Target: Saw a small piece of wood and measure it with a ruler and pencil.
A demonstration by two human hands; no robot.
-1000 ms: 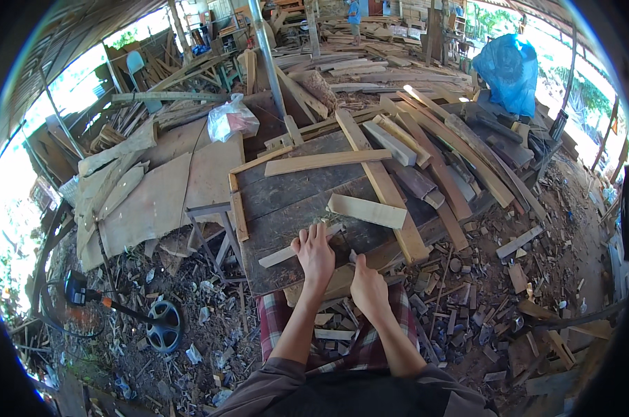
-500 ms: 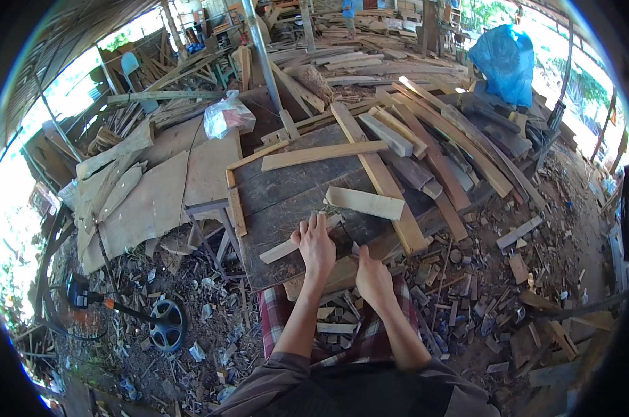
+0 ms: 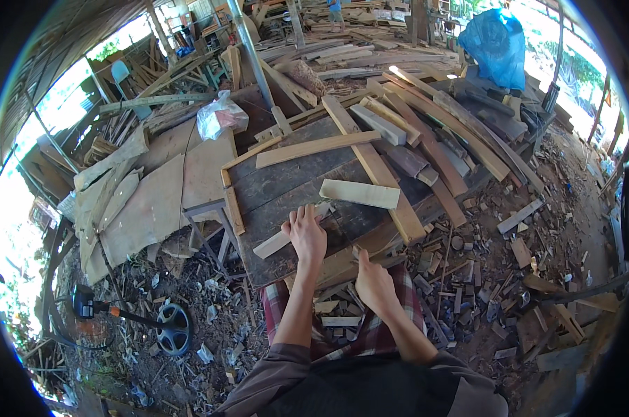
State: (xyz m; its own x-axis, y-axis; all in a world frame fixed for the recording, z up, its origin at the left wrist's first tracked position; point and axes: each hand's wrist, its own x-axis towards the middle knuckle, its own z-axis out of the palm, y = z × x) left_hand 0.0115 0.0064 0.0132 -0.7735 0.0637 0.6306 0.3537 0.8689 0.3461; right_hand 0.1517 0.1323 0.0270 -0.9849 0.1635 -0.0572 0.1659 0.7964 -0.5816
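Observation:
My left hand (image 3: 306, 236) presses down on a narrow light wood strip (image 3: 271, 244) on the dark wooden worktable (image 3: 287, 187), its fingers curled over the strip's far part. Nearer to me, at the table's front edge, my right hand (image 3: 374, 283) is closed, the index finger reaching forward. Something small shows at its fingertips, too little to name. Just beyond both hands, a thick pale wood block (image 3: 360, 194) rests with its right end on a long plank (image 3: 373, 170). Another flat board (image 3: 318, 149) lies across the table farther back.
Stacked planks (image 3: 453, 139) cover the table's right side. Brown sheets (image 3: 161, 181) and a clear plastic bag (image 3: 222, 117) lie to the left. A blue plastic bag (image 3: 495, 48) stands at the back right. A black wheel (image 3: 173, 329) and wood scraps are on the ground. A person (image 3: 336, 12) stands far back.
The whole view has shifted slightly. My right hand has drawn back a little toward me, away from the strip. My left hand stays on the strip.

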